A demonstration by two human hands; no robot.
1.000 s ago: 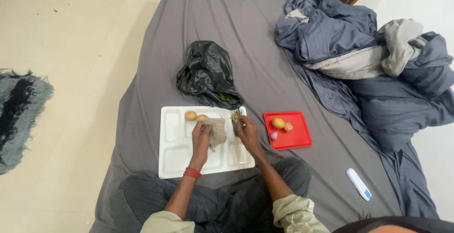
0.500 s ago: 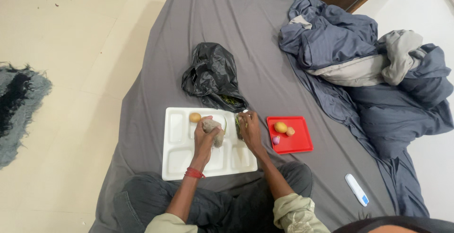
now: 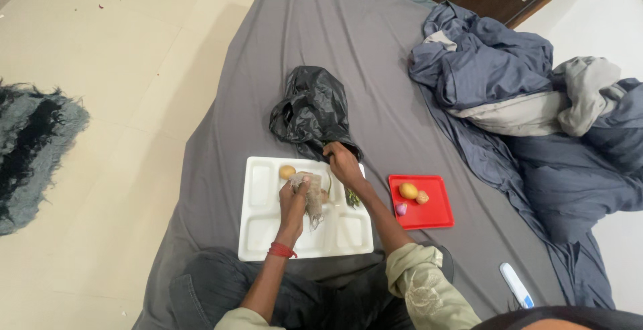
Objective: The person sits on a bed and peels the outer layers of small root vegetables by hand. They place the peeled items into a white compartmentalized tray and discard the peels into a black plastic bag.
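My left hand [image 3: 295, 194] is closed on a crumpled grey-beige cloth [image 3: 313, 203] over the middle of a white compartment tray [image 3: 258, 196] on the grey bedsheet. A yellow potato [image 3: 287, 172] lies in a top compartment just beyond that hand. My right hand [image 3: 341, 162] reaches past the tray's far edge to the mouth of a black plastic bag [image 3: 313, 110]; its fingertips are hidden there. A small bunch of green vegetables [image 3: 352, 199] lies on the tray under my right forearm.
A red tray [image 3: 432, 221] right of the white one holds a yellow potato [image 3: 408, 190], a smaller brown one [image 3: 422, 197] and a small purple onion [image 3: 401, 209]. A white-and-blue device [image 3: 517, 285] lies at lower right. Crumpled blue-grey bedding [image 3: 522, 102] fills the right. A shaggy rug [image 3: 33, 149] lies on the floor.
My right hand has left the greens on the tray and moved up to the black bag's mouth. My left hand has lifted the cloth slightly. The view shifted left and down.
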